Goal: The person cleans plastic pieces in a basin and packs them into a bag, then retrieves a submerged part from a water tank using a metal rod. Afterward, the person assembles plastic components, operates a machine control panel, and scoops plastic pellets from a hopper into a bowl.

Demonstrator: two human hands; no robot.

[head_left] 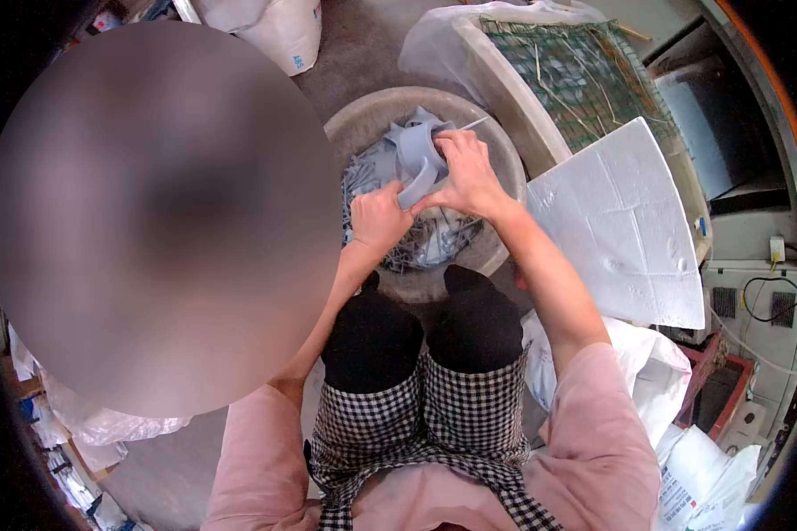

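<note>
Both hands are on a grey-blue plastic part (415,149) with a ring-like middle and curved, blade-like pieces; its exact kind I cannot tell. My left hand (381,217) is closed at its near end, by a curved strip (419,184). From the right side, my right hand (466,174) grips the part, fingers at the ring and thumb near the strip. Beneath them stands a round, dusty tub (494,142), holding thin grey plastic sticks and scraps (407,255). A pointed piece sticks out past the right fingers.
A white foam board (615,226) leans right of the tub, against a long pale bin (527,84) with green netting (576,75). White sacks (270,31) stand at the back and right. My knees are close to the tub. A large blurred disc hides the left side.
</note>
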